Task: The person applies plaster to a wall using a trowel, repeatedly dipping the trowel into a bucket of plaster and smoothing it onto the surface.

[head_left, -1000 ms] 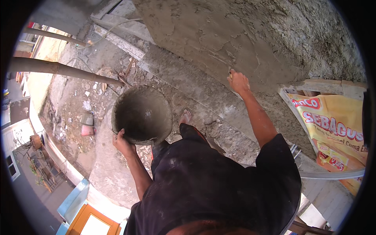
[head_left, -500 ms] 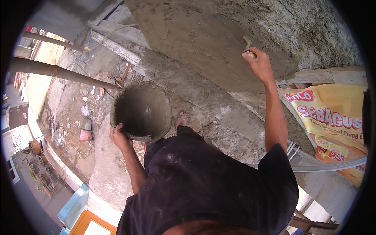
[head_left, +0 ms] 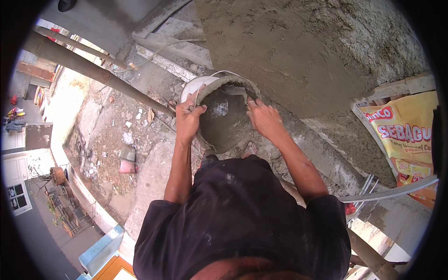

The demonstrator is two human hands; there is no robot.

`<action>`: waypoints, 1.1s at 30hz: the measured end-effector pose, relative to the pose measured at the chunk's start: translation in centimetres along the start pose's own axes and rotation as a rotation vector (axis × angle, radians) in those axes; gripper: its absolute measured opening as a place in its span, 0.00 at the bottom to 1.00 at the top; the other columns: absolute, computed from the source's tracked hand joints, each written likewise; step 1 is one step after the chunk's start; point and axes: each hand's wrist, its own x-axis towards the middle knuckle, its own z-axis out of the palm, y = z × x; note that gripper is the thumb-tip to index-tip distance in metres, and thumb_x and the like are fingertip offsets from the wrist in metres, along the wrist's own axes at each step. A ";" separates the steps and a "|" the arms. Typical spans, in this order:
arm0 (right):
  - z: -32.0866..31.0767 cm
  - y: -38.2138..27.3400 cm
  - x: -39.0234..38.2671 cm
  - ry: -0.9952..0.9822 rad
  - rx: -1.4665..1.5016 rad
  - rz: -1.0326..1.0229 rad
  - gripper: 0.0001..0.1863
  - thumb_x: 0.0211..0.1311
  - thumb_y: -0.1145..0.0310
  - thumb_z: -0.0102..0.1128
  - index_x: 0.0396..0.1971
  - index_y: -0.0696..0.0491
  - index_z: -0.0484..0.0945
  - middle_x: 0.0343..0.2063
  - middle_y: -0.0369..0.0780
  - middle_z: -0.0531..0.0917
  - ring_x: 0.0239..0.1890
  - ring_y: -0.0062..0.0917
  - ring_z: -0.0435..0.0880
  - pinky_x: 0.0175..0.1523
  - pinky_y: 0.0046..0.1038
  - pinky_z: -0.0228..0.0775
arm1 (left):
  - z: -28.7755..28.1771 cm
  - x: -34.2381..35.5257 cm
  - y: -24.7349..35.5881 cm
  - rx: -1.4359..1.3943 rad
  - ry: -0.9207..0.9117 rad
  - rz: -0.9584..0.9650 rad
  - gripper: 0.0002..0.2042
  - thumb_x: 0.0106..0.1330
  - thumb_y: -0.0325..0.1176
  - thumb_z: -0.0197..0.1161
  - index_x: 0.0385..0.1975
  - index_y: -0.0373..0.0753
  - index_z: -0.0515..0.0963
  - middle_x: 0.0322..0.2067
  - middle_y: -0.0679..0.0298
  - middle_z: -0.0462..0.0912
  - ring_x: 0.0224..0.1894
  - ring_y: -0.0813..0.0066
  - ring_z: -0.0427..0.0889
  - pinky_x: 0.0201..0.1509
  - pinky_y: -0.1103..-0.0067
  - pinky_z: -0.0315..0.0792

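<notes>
A mortar-crusted bucket (head_left: 190, 87) with a wire handle is tilted in front of my body, its mouth facing me. Grey wet mortar (head_left: 217, 128) lies inside. My left hand (head_left: 189, 119) is closed around its left rim, the thumb at the inner side. At the bucket's right rim, my right hand (head_left: 265, 117) is closed around a trowel (head_left: 237, 90); its grey blade reaches into the bucket's upper part, and the handle is mostly hidden by my fingers. Beyond my right hand rises a wall (head_left: 280, 56) with smooth, damp plaster, rougher at the upper right.
A bamboo pole (head_left: 93, 70) slants in from the upper left. Rubble and litter cover the ground (head_left: 109, 126) on the left, with a pinkish container (head_left: 127, 166) there. A yellow printed banner (head_left: 406, 126) hangs at right, above a curved grey strip (head_left: 392, 190).
My right hand has come down from the wall to the bucket with the trowel. The bucket has moved right and forward and tilted, my left hand still on its rim.
</notes>
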 end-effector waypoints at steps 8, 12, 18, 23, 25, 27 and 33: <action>-0.2 -11.0 4.0 0.024 -0.361 -0.114 0.17 0.58 0.75 0.54 0.46 0.66 0.78 0.38 0.53 0.84 0.37 0.44 0.88 0.41 0.39 0.81 | -9.0 6.6 5.7 -0.415 -0.205 -0.137 0.09 0.56 0.17 0.62 0.36 0.30 0.82 0.33 0.60 0.86 0.31 0.75 0.83 0.39 0.80 0.75; 4.5 -15.8 6.3 0.150 -0.415 -0.081 0.18 0.55 0.76 0.55 0.46 0.66 0.78 0.36 0.52 0.85 0.39 0.40 0.88 0.40 0.37 0.81 | -12.0 9.7 4.1 -0.318 -0.244 -0.046 0.12 0.56 0.18 0.62 0.41 0.29 0.82 0.34 0.61 0.86 0.35 0.75 0.82 0.43 0.79 0.74; 4.2 -15.2 6.3 0.118 -0.358 -0.062 0.12 0.56 0.74 0.55 0.36 0.64 0.82 0.36 0.50 0.86 0.40 0.38 0.88 0.43 0.36 0.81 | -13.9 9.6 4.4 -0.139 -0.170 -0.016 0.13 0.55 0.18 0.62 0.42 0.29 0.83 0.35 0.64 0.85 0.37 0.78 0.80 0.46 0.81 0.71; 10.4 -15.2 6.3 -0.215 -0.269 -0.116 0.17 0.59 0.73 0.51 0.47 0.63 0.78 0.36 0.52 0.84 0.39 0.40 0.88 0.45 0.40 0.79 | -14.2 10.1 2.1 -0.199 -0.131 0.020 0.16 0.55 0.19 0.60 0.45 0.25 0.81 0.37 0.61 0.85 0.38 0.76 0.80 0.46 0.81 0.72; 8.8 -15.1 6.4 -0.275 -0.283 -0.149 0.18 0.60 0.73 0.51 0.50 0.62 0.77 0.37 0.53 0.84 0.40 0.41 0.87 0.45 0.40 0.79 | -13.9 9.3 3.2 -0.218 -0.054 0.031 0.17 0.54 0.18 0.58 0.45 0.26 0.82 0.36 0.61 0.85 0.36 0.76 0.80 0.44 0.80 0.72; 6.5 -15.1 6.9 -0.083 -0.275 0.089 0.19 0.61 0.73 0.51 0.51 0.61 0.77 0.38 0.52 0.85 0.44 0.40 0.86 0.44 0.39 0.79 | -12.8 8.8 3.7 -0.170 -0.051 0.013 0.18 0.54 0.19 0.58 0.46 0.25 0.81 0.35 0.61 0.85 0.36 0.77 0.80 0.43 0.81 0.72; 5.8 -15.0 7.1 -0.225 -0.376 0.147 0.17 0.62 0.71 0.53 0.48 0.62 0.79 0.40 0.52 0.85 0.46 0.42 0.85 0.49 0.39 0.78 | -10.3 7.1 5.8 0.004 -0.174 0.189 0.27 0.54 0.23 0.57 0.59 0.35 0.77 0.45 0.60 0.87 0.50 0.69 0.83 0.78 0.59 0.33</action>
